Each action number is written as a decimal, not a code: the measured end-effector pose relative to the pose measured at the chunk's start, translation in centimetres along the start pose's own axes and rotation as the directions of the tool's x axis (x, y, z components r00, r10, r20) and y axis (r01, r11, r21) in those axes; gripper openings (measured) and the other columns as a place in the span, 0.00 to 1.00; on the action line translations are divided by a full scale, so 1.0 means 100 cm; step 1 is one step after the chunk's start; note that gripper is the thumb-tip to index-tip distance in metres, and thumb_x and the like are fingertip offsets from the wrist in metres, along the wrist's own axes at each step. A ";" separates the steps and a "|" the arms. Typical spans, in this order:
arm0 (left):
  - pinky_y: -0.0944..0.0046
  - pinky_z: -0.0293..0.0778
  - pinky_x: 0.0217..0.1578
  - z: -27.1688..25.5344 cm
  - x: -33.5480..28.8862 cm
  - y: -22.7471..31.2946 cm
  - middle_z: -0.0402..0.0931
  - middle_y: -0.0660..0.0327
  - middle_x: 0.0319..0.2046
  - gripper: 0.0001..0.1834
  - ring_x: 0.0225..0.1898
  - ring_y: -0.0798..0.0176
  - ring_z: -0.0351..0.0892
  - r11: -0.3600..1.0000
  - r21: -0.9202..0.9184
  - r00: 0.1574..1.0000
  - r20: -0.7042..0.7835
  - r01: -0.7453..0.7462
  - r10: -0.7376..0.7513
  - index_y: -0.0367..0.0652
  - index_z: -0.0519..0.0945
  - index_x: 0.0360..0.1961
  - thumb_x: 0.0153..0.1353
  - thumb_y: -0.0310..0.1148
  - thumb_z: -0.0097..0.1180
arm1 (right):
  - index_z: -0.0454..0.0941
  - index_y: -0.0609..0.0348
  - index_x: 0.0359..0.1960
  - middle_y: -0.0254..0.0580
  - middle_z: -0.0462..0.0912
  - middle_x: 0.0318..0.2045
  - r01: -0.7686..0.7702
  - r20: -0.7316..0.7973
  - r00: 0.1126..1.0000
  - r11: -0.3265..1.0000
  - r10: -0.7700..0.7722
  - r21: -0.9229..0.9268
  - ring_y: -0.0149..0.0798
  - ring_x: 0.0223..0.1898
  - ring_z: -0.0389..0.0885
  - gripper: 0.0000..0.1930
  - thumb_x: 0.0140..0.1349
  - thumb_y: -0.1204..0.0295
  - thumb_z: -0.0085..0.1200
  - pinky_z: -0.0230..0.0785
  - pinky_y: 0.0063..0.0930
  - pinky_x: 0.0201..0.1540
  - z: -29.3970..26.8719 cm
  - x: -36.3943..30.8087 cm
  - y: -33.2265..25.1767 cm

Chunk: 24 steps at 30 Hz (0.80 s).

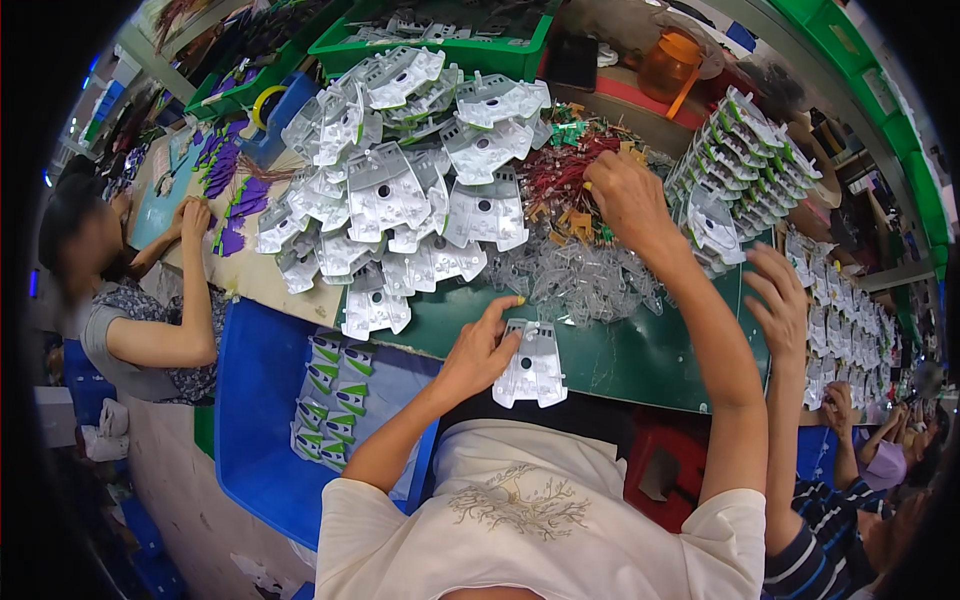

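Observation:
My left hand (478,352) is at the table's front edge, gripping the side of a silver-grey plastic housing (532,372). Its index finger stretches forward, clear of the part. The housing has a small dark window and lies just in front of my shirt. Out over the heap of red wires (560,160) with small tan and green connectors, my right hand (628,200) is bent downward with its fingertips drawn together. Whatever those fingers hold is too small to make out. Clear plastic pieces (585,275) are piled between my two hands.
Many similar housings (385,195) are heaped left of centre, with stacked ones (740,170) at right. A blue bin (265,430) holds green-and-white parts (335,395). Green crates (440,45) and an orange jug (668,65) stand behind. A co-worker's hand (775,295) is close on the right; another person (150,320) works at left.

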<state>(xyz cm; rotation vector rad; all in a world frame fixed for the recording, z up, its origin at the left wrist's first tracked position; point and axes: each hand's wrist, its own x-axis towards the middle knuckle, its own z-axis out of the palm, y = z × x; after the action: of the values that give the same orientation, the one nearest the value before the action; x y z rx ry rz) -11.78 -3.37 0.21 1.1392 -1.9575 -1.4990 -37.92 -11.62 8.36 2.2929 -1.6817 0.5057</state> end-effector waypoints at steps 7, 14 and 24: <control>0.67 0.61 0.17 -0.005 0.006 0.020 0.69 0.62 0.16 0.20 0.15 0.73 0.64 0.987 0.126 0.994 -0.020 -0.102 0.105 0.38 0.69 0.52 0.58 0.28 0.55 | 0.75 0.62 0.33 0.44 0.82 0.32 -0.457 0.226 0.801 0.323 0.554 0.829 0.30 0.26 0.81 0.07 0.59 0.70 0.53 0.71 0.22 0.24 -0.050 0.017 0.029; 0.69 0.63 0.16 -0.004 0.007 0.006 0.73 0.59 0.20 0.21 0.15 0.71 0.68 0.986 0.119 0.981 -0.139 -0.116 0.132 0.36 0.72 0.50 0.55 0.29 0.60 | 0.76 0.64 0.38 0.37 0.80 0.28 -0.196 0.111 0.795 0.079 0.597 0.977 0.27 0.29 0.78 0.09 0.61 0.70 0.52 0.69 0.15 0.26 -0.069 0.029 0.031; 0.71 0.75 0.33 -0.014 -0.009 0.041 0.75 0.61 0.36 0.17 0.34 0.70 0.77 0.932 -0.274 0.968 -0.142 -0.237 0.205 0.36 0.71 0.53 0.62 0.27 0.53 | 0.78 0.63 0.26 0.33 0.76 0.22 -0.410 0.159 0.883 0.560 0.441 0.720 0.25 0.24 0.69 0.03 0.48 0.77 0.56 0.62 0.19 0.27 -0.070 -0.092 -0.074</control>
<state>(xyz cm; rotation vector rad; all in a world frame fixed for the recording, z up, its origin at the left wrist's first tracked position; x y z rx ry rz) -11.68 -3.09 4.65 0.8279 -1.6616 -1.5047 -34.27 1.40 10.85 2.2472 -2.3357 1.6066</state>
